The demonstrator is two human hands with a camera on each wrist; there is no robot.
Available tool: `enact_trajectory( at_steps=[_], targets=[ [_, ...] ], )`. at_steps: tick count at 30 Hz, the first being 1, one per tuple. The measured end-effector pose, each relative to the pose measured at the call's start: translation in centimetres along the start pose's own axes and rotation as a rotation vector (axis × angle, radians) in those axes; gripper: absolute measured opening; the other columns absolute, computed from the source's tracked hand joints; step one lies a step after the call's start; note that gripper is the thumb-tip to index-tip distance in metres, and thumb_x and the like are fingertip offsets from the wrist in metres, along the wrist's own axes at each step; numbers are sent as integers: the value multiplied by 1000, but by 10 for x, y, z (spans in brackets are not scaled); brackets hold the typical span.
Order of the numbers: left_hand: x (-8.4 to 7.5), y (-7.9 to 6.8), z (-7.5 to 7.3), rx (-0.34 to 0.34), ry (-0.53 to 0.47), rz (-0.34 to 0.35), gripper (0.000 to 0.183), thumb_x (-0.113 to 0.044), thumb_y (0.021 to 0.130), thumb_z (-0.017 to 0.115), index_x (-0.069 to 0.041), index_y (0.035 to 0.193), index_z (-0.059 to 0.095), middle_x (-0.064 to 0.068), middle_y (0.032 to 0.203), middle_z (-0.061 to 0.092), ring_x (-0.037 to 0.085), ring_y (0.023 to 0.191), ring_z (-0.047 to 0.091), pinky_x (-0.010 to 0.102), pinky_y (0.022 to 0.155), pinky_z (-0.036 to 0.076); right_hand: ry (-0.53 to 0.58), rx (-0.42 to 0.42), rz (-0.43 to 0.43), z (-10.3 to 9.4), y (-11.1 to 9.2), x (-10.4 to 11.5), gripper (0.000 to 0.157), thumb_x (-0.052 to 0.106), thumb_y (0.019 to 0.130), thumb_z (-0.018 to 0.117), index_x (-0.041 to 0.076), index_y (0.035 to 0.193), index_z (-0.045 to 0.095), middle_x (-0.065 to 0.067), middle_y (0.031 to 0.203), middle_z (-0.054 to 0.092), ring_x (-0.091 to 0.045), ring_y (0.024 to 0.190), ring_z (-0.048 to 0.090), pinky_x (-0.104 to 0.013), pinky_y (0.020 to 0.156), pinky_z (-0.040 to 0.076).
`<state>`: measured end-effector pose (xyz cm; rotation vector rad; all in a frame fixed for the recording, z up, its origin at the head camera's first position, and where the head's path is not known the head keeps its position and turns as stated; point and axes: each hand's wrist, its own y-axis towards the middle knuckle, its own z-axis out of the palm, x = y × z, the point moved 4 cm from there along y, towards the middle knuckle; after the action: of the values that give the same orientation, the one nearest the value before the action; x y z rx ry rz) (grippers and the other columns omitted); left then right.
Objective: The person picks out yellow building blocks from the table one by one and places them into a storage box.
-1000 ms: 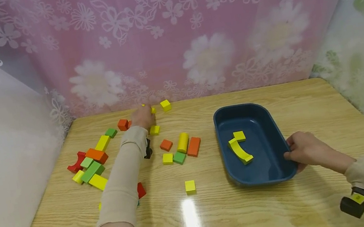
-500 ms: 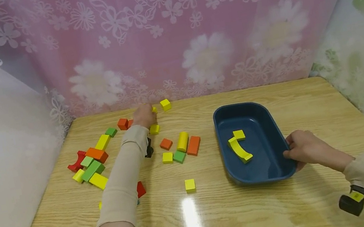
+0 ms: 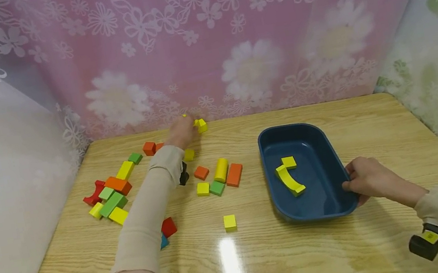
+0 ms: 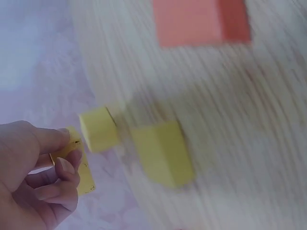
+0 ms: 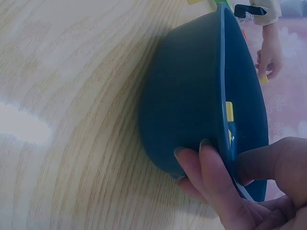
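Note:
My left hand is at the table's back edge, pinching a yellow block between thumb and fingers. In the left wrist view, a small yellow block sits just beyond the held one, and another yellow block lies close by on the wood. My right hand grips the right rim of a dark blue basin, thumb inside and fingers outside. Within the basin lie a yellow arched block and a yellow square-faced block.
Left of the basin lie a yellow cylinder, an orange block, a green block and a yellow cube. More coloured blocks, including a green one, cluster at the left, partly behind the left forearm. A pink curtain hangs behind the table.
My left hand has moved slightly right and up from the table, with a yellow block in its fingers. The right hand and basin have stayed in place.

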<state>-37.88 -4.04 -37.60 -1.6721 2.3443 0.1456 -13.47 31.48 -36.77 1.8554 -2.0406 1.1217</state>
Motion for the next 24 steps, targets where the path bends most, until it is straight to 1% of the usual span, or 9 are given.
enact_trajectory(
  at_steps=[4, 5, 9, 13, 15, 17, 20, 22, 24],
  targets=[
    [-21, 2, -3, -11, -8, 91, 31, -15, 100, 53, -3, 129, 55, 16, 111, 63, 23, 90, 62, 32, 74, 51, -8, 0, 1, 0, 1, -1, 30, -2, 88, 57, -24, 108, 52, -22, 83, 66, -24, 59, 68, -34, 53, 56],
    [-26, 2, -3, -15, 3, 112, 29, -16, 100, 53, -1, 126, 55, 16, 109, 64, 23, 91, 63, 32, 75, 52, -11, -1, 1, 0, 1, -1, 31, -2, 88, 57, -24, 109, 52, -22, 83, 66, -24, 59, 68, -34, 53, 56],
    [-53, 0, -5, -12, -10, 183, 25, -15, 101, 51, 0, 121, 55, 16, 107, 62, 23, 89, 63, 30, 73, 52, -12, 0, -2, 0, 2, -1, 31, -2, 88, 58, -24, 109, 52, -22, 83, 66, -24, 59, 68, -34, 53, 56],
    [-87, -1, -8, -7, 1, 269, 26, -16, 101, 50, 0, 120, 56, 14, 105, 61, 20, 87, 62, 28, 72, 52, -22, -3, -1, -1, 2, -2, 31, -2, 88, 58, -24, 109, 52, -22, 83, 66, -23, 58, 68, -34, 52, 56],
    [-103, -3, -9, 1, 7, 311, 29, -17, 102, 50, 0, 125, 53, 13, 103, 61, 20, 85, 62, 29, 71, 51, -30, -4, -2, -1, 2, -2, 30, -2, 88, 57, -24, 108, 52, -23, 83, 66, -23, 58, 68, -34, 52, 56],
    [-120, -6, -9, 10, 8, 361, 29, -19, 102, 49, -1, 125, 51, 12, 101, 59, 19, 83, 60, 28, 71, 50, -38, -6, -8, -1, 2, -1, 30, -1, 88, 58, -23, 108, 53, -24, 84, 66, -23, 58, 68, -33, 52, 55],
    [-143, -12, -5, 27, -1, 451, 27, -20, 102, 48, -3, 123, 49, 10, 99, 57, 18, 81, 57, 26, 70, 47, -43, -9, -16, 0, 2, 0, 30, -1, 88, 58, -23, 108, 53, -25, 86, 66, -22, 57, 68, -33, 52, 55],
    [-159, -16, -2, 25, 0, 513, 23, -21, 102, 48, -3, 118, 52, 9, 100, 58, 15, 80, 57, 23, 70, 47, -42, -11, -16, 0, 2, 0, 31, -1, 87, 58, -23, 108, 53, -25, 86, 66, -22, 57, 68, -33, 52, 55],
    [-173, -22, 3, 19, 20, 565, 23, -21, 102, 50, -4, 116, 55, 7, 97, 59, 13, 78, 58, 21, 67, 47, -42, -12, -13, 0, 1, 0, 31, -1, 87, 58, -23, 109, 53, -26, 86, 66, -22, 57, 68, -33, 52, 55]
  ],
)
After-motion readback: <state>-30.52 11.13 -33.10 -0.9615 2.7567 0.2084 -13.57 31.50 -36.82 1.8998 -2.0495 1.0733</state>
